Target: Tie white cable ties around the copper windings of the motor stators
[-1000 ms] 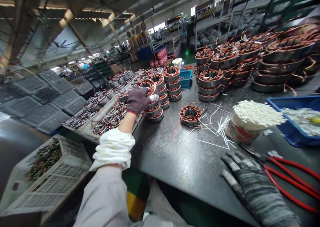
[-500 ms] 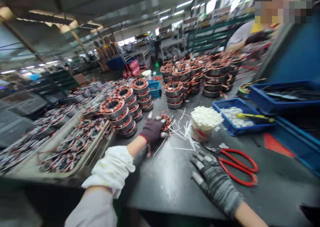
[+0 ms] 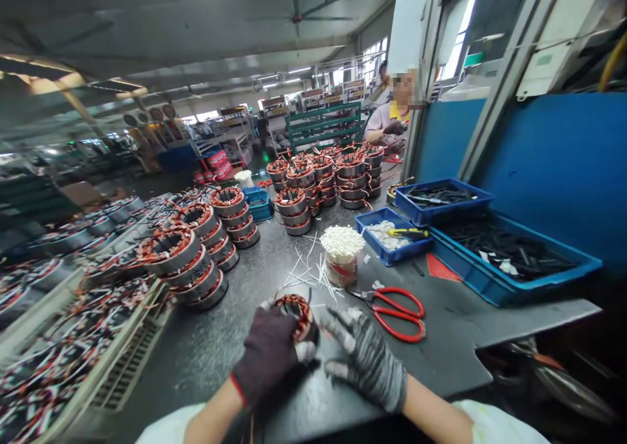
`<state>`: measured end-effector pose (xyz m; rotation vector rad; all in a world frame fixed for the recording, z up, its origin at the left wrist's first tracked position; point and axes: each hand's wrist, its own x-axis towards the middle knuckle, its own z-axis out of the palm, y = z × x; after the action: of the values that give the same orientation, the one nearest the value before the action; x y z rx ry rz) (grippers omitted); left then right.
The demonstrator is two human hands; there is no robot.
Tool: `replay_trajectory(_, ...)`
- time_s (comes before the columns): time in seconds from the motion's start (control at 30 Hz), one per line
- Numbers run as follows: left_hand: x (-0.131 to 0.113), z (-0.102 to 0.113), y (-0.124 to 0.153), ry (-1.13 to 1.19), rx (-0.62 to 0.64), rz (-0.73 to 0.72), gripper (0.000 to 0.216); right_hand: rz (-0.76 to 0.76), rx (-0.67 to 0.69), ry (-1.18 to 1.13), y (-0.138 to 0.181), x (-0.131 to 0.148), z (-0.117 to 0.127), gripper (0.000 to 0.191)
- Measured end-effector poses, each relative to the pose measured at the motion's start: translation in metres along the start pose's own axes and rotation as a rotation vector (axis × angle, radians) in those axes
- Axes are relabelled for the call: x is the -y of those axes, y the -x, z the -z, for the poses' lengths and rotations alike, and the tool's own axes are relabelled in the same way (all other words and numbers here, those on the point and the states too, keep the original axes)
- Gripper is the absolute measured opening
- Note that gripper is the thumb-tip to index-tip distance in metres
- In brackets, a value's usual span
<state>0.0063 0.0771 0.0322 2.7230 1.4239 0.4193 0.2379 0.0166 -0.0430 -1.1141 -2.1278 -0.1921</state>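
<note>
A copper-wound motor stator (image 3: 304, 318) stands near the front of the dark table (image 3: 206, 346). My left hand (image 3: 269, 349), in a dark maroon glove, is wrapped round its left side. Just right of the stator, my right hand (image 3: 365, 352) in a grey striped glove has its fingers stretched out and apart, with nothing in them. Red-handled scissors (image 3: 401, 313) lie beyond the right hand. Behind the stator are loose white strips (image 3: 298, 277) and a round container (image 3: 341, 271) packed with white-tipped sticks.
Stacked stators (image 3: 196, 277) stand at left, and more stacks (image 3: 294, 212) at the back. A pale crate (image 3: 122, 372) holds wired parts. Blue trays (image 3: 519, 294) with black pieces and a small blue bin (image 3: 392, 254) are at right. A co-worker (image 3: 385, 121) sits beyond.
My left hand has brought a stator nearer to the front edge. My right hand has moved in beside it from the right. The view has turned rightward.
</note>
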Motion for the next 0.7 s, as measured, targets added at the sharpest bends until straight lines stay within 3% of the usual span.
replay_trajectory(0.07, -0.018, -0.019, 0.019, -0.067, -0.070, -0.059, 0.024, 0.124, 0.008, -0.023, -0.007, 0.011, 0.009, 0.045)
replay_trajectory(0.1, -0.024, -0.026, 0.025, -0.086, -0.103, -0.059, 0.024, 0.106, 0.007, -0.005, -0.011, 0.014, 0.012, 0.038)
replay_trajectory(0.2, -0.037, -0.037, 0.035, -0.129, -0.179, -0.005, 0.030, -0.224, 0.068, 0.150, -0.021, 0.009, 0.013, 0.037)
replay_trajectory(0.27, -0.038, -0.036, 0.040, -0.111, -0.249, 0.003, 0.032, -0.429, 0.254, 0.215, -0.025, -0.002, 0.008, 0.035)
replay_trajectory(0.33, -0.033, -0.029, 0.047, -0.011, -0.322, -0.034, 0.032, -0.484, 0.457, 0.220, -0.024, -0.012, 0.004, 0.032)
replay_trajectory(0.4, -0.023, -0.020, 0.059, 0.107, -0.351, -0.129, 0.039, -0.436, 0.529, 0.235, -0.019, -0.020, 0.006, 0.033)
replay_trajectory(0.43, -0.018, -0.017, 0.065, 0.138, -0.338, -0.200, 0.044, -0.407, 0.491, 0.257, -0.016, -0.021, 0.010, 0.034)
replay_trajectory(0.57, -0.007, -0.017, 0.085, 0.069, -0.308, -0.385, 0.037, -0.208, 0.093, 0.226, -0.016, -0.010, 0.031, 0.034)
replay_trajectory(0.63, -0.010, -0.020, 0.081, 0.068, -0.309, -0.303, 0.028, 0.001, 0.068, 0.043, -0.025, 0.005, 0.035, 0.040)
replay_trajectory(0.7, -0.016, -0.018, 0.065, 0.131, -0.256, -0.089, 0.029, 0.075, 0.192, -0.126, -0.039, 0.021, 0.031, 0.045)
